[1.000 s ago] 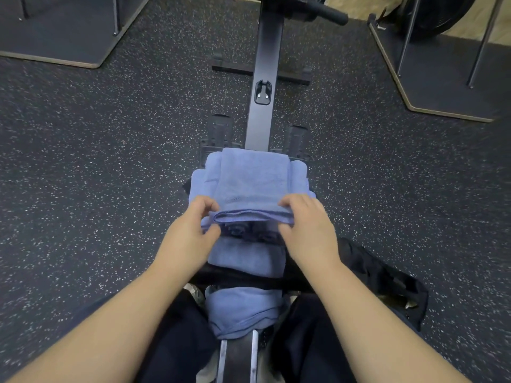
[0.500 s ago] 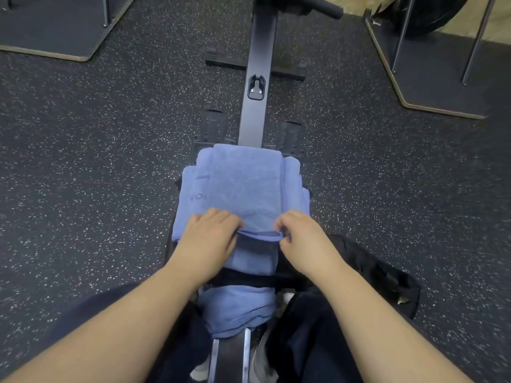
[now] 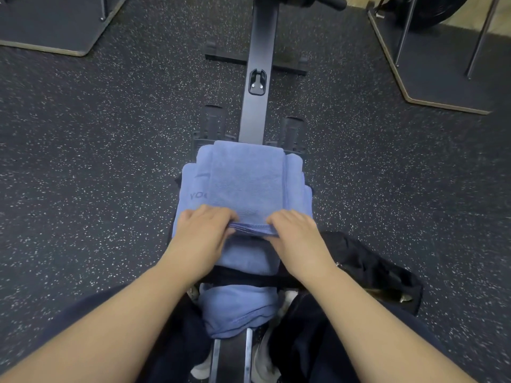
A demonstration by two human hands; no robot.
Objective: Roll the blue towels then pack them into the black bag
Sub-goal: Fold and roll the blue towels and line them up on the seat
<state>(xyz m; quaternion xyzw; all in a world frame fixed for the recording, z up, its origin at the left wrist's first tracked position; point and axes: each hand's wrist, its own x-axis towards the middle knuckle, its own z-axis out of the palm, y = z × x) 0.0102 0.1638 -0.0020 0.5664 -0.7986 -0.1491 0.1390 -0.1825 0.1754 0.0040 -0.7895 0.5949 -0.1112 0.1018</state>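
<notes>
- Both hands are down on the top towel point(image 3: 246, 183), a blue one lying on a stack of blue towels point(image 3: 190, 189) on the rowing machine point(image 3: 258, 51).
- Left hand point(image 3: 203, 230) sits at the near left corner, fingers point(image 3: 218, 217) curled over the folded near edge, thumb tucked under it: it grips the towel.
- Right hand point(image 3: 297, 233) mirrors it at the near right corner, fingers curled on top, thumb beneath the fold.
- The near edge is turned over into a thin fold between the 2 hands; the rest of the towel lies flat toward 12 o'clock.
- Dark letters show on the lower towel at 9 o'clock of the top one.
- Another blue towel point(image 3: 237, 310) hangs toward 6 o'clock between the person's knees, a black strap point(image 3: 243, 279) across it.
- The black bag point(image 3: 367, 272) lies on the speckled floor point(image 3: 83, 161) at 4 o'clock, just beside the right forearm.
</notes>
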